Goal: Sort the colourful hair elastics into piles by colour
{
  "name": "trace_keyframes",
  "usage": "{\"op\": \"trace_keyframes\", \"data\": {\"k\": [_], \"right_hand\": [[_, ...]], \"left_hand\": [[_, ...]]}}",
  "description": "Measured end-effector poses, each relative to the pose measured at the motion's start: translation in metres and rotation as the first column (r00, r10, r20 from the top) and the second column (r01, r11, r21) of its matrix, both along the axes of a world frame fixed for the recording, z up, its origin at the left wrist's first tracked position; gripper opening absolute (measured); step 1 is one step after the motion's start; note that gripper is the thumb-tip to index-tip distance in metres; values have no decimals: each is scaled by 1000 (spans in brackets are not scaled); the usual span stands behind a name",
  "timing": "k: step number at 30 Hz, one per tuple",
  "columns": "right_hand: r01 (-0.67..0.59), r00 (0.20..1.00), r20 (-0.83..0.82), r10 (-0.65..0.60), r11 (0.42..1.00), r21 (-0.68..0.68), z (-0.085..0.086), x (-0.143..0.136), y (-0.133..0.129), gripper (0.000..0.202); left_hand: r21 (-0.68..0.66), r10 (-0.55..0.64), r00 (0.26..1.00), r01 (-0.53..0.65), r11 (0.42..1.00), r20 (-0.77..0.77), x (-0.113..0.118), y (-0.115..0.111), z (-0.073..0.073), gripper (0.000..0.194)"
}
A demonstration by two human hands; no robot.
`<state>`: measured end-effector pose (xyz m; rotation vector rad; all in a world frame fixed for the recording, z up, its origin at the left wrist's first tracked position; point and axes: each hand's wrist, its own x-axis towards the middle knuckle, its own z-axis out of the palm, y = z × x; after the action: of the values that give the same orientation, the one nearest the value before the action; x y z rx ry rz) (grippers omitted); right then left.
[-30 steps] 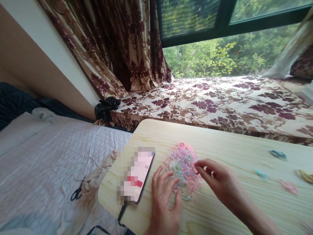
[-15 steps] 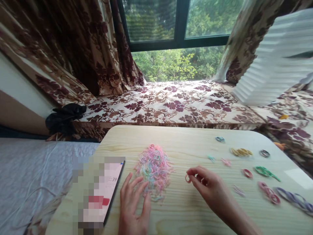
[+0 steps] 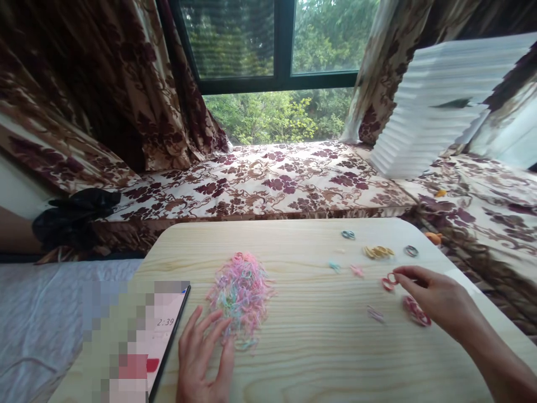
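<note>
Through the dark green-framed window across from me I see leafy green shrubs. A long, satiny beige curtain with maroon flowers hangs to its left, a similar patterned drape to its right. Below runs a wide ledge covered in cream cloth with maroon and brown blossoms. A crumpled, glossy black bag sits at its left end, near a bed with a pale quilted cover. On the right tilts a white ridged sheet, a small yellow-orange object near its foot. A flat black-edged phone lies nearer me, its pink screen partly obscured, "2:39" legible.
</note>
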<state>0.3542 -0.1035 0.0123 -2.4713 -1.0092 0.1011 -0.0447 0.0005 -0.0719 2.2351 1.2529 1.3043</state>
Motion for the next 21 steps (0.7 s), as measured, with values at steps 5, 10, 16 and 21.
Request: {"op": "trace_keyframes", "data": {"k": [5,10,16,21], "right_hand": [[-37,998,45,41,996,-80,-3,6,10,27],[-63,995,72,74,988,-141,-7,5,14,23],[-14,993,113,31,989,-148,11,3,5,26],[-81,995,47,85,994,-71,3,-15,0,23]], "left_hand": [[-14,9,1000,-9,1000,-4,-1,-1,0,23],[-26,17,1000,-17,1000,9,0,-2,2,23],[-26,19,1000,-18,1000,24,1,-1,2,24],[27,-11,998,13,1000,-61,-3,0,4,28]]}}
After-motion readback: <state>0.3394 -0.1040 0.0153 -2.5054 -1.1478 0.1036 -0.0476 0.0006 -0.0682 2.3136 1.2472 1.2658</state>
